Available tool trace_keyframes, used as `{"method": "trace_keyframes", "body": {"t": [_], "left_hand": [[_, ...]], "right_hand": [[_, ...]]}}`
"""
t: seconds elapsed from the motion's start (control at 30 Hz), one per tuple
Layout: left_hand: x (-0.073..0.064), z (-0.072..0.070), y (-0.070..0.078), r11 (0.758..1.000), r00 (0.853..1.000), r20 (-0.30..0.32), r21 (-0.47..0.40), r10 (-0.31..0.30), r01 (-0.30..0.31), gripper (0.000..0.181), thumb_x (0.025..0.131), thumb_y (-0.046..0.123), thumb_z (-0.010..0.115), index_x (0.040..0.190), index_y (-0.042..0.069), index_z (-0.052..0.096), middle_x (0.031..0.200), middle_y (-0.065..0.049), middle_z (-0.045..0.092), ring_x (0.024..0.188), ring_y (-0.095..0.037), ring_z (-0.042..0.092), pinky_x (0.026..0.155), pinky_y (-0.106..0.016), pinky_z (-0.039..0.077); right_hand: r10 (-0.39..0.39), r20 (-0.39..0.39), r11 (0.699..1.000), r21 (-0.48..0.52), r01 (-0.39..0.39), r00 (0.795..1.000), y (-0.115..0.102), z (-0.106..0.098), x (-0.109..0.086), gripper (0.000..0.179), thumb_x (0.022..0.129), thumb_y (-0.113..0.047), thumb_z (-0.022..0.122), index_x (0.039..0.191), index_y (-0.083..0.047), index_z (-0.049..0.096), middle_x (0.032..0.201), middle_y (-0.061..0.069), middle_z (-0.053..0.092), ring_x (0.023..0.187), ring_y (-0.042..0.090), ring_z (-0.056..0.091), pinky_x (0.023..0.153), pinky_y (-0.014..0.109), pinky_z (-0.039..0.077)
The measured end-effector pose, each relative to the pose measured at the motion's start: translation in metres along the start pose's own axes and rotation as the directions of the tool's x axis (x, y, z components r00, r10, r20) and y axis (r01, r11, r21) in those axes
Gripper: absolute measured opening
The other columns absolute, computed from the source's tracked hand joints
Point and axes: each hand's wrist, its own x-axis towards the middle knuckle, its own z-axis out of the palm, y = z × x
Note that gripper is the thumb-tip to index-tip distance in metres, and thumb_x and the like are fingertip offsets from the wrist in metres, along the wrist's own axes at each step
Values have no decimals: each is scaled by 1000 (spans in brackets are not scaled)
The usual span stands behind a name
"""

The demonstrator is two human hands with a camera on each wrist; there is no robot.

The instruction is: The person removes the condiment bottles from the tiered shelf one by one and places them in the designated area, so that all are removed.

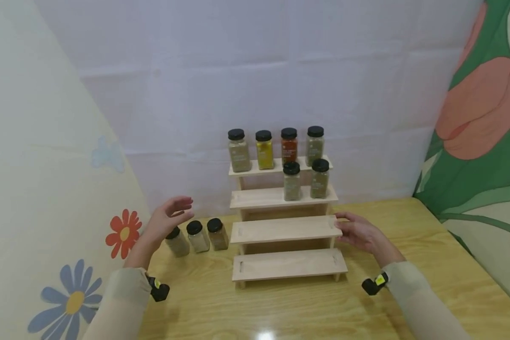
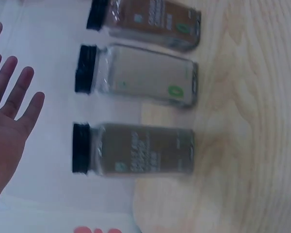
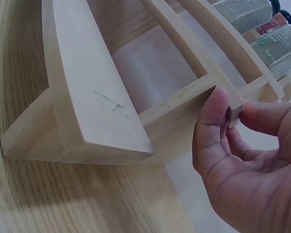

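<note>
A pale wooden spice rack (image 1: 276,265) with stepped shelves stands on the table. My right hand (image 1: 359,231) is at its right side, pinching the end of the second shelf from the bottom (image 3: 203,63) between thumb and fingers. On the left, my left hand (image 1: 166,221) hovers with loosely bent fingers, holding nothing. Beneath and beside it stand three black-lidded spice jars: a grey-brown one (image 2: 143,149), a pale beige one (image 2: 145,73) and a brown one (image 2: 153,19). From the head view, the left hand partly covers the nearest jar's lid.
Several jars line the rack's top shelf, including a yellow one (image 1: 265,151) and a red one (image 1: 289,144). Two greenish jars, one at the right end (image 1: 319,182), stand on the shelf below. A white cloth (image 1: 195,94) hangs behind the wood-grain table (image 1: 289,311).
</note>
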Motion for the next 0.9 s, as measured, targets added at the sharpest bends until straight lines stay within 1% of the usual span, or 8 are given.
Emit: {"method": "trace_keyframes", "body": {"t": [0.03, 0.1, 0.13, 0.27, 0.37, 0.53, 0.73, 0.9], "left_hand": [[1, 2, 4, 1000, 1000, -3, 2, 15, -15, 54, 100, 25, 67, 146, 5, 48, 145, -17, 53, 133, -32, 50, 109, -30, 43], [4, 7, 10, 999, 999, -1, 1, 48, -48, 51, 100, 21, 67, 144, 3, 50, 143, -18, 55, 131, -32, 52, 108, -28, 44], [6, 9, 14, 998, 998, 6, -4, 62, -62, 50, 99, 20, 68, 143, 3, 50, 142, -18, 55, 131, -33, 52, 109, -31, 44], [16, 21, 29, 993, 993, 32, -27, 113, -112, 48, 98, 16, 69, 141, 3, 53, 139, -18, 57, 131, -35, 52, 113, -50, 39], [22, 30, 43, 989, 989, 40, -50, 141, -139, 47, 96, 11, 70, 140, 1, 53, 138, -20, 58, 130, -36, 53, 113, -56, 37], [29, 44, 63, 983, 980, 83, -63, 179, -174, 49, 95, 8, 70, 140, -2, 53, 139, -21, 56, 131, -35, 52, 114, -58, 35], [35, 62, 82, 967, 959, 134, -81, 249, -240, 50, 95, 6, 69, 141, -3, 51, 141, -27, 53, 131, -39, 51, 112, -61, 36], [41, 76, 91, 961, 950, 147, -71, 274, -266, 51, 93, 10, 73, 139, 0, 53, 138, -21, 58, 128, -40, 54, 110, -57, 41]], "right_hand": [[2, 4, 1000, 5, -2, 1000, 0, 0, 0, 42, 103, -4, 54, 141, 1, 35, 94, 0, 66, 81, 10, 64, 68, 22, 54], [6, 6, 1000, 5, -7, 1000, 1, 1, 0, 41, 103, -3, 53, 140, 1, 37, 95, 0, 66, 81, 10, 64, 68, 22, 54], [9, 5, 1000, 2, -9, 1000, 1, 1, -1, 40, 103, -3, 53, 139, 0, 37, 95, 0, 66, 81, 10, 64, 68, 22, 54], [12, -7, 1000, -6, -12, 1000, -1, -1, -2, 39, 103, -4, 53, 139, -1, 37, 96, 0, 65, 82, 10, 63, 67, 22, 55], [10, 2, 1000, -7, -10, 1000, -2, -1, -2, 40, 103, -5, 55, 138, -1, 38, 98, 0, 65, 83, 11, 64, 68, 23, 55], [13, 11, 1000, -1, -13, 1000, -2, 1, -1, 37, 102, -4, 55, 136, -3, 39, 97, 0, 65, 83, 10, 64, 67, 23, 55], [7, 16, 1000, 10, -7, 1000, -2, 2, 0, 35, 103, -3, 54, 135, -3, 39, 97, 1, 64, 83, 11, 64, 68, 23, 55], [16, 18, 1000, -4, -16, 1000, -2, 2, -1, 42, 104, -4, 52, 141, 0, 33, 98, 1, 64, 84, 11, 64, 69, 23, 56]]}}
